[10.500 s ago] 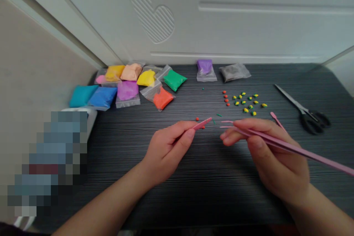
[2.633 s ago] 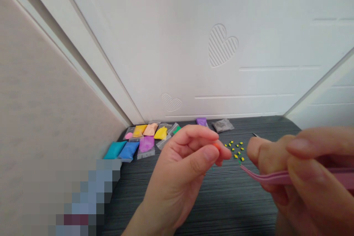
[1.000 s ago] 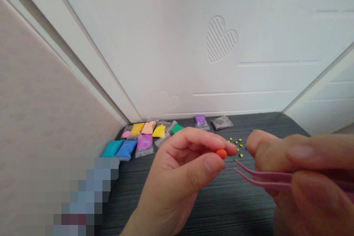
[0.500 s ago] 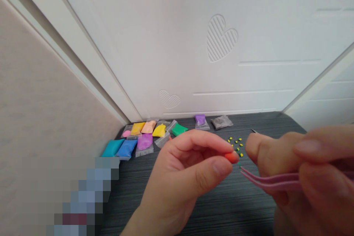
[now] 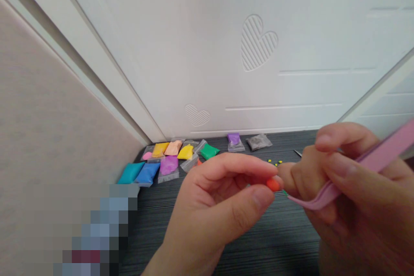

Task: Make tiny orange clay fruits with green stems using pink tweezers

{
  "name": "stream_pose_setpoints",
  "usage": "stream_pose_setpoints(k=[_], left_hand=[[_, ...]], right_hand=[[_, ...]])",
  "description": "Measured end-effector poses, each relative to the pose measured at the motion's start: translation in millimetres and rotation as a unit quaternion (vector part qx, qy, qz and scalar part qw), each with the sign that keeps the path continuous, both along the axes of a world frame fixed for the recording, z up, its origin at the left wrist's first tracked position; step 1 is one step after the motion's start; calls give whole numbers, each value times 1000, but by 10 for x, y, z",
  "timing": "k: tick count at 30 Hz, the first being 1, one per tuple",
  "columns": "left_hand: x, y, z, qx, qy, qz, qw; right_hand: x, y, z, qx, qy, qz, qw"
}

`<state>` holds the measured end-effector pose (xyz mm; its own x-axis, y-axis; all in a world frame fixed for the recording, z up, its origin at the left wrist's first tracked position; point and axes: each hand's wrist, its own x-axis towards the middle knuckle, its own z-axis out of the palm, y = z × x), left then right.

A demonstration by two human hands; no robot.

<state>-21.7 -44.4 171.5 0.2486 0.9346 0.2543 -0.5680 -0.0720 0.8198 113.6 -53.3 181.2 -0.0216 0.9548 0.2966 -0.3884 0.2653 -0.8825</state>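
My left hand (image 5: 220,207) pinches a small orange ball of clay (image 5: 273,185) between its fingertips, above the dark table. Closed around pink tweezers (image 5: 326,194), my right hand (image 5: 349,189) is just to the right of the ball. The bent tips of the tweezers point left toward it. A tiny green bit (image 5: 285,192) shows by the tips; whether they grip it I cannot tell. Behind my fingers, several little yellow-and-green pieces (image 5: 276,164) lie on the table, partly hidden by my right hand.
Bags of coloured clay lie at the back left, among them a blue bag (image 5: 148,174), a magenta bag (image 5: 169,165) and a green bag (image 5: 209,151). Farther right are a purple bag (image 5: 234,139) and a grey bag (image 5: 259,141). A white panel (image 5: 194,51) rises behind the dark table (image 5: 252,241).
My right hand has turned, so the tweezers now slant up to the right and their tips sit slightly farther from the ball. The orange ball has turned a little in my left fingers.
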Motion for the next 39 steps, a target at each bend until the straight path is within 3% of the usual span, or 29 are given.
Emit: stream_pose_setpoints(k=[4,12,21,32,39], left_hand=[[12,-14,11,23,37,40,998],[34,-54,35,68,83,89,990],[60,-86,79,33,79,93,992],[72,-71,91,19,58,76,995],[2,-24,16,-46,-2,0,999]], right_hand=[[24,-2,-38,-51,20,27,998],[40,0,-3,-77,18,39,996],[56,36,13,-39,4,51,998],[34,62,-18,-8,-8,30,999],[36,57,26,-10,0,20,1000]])
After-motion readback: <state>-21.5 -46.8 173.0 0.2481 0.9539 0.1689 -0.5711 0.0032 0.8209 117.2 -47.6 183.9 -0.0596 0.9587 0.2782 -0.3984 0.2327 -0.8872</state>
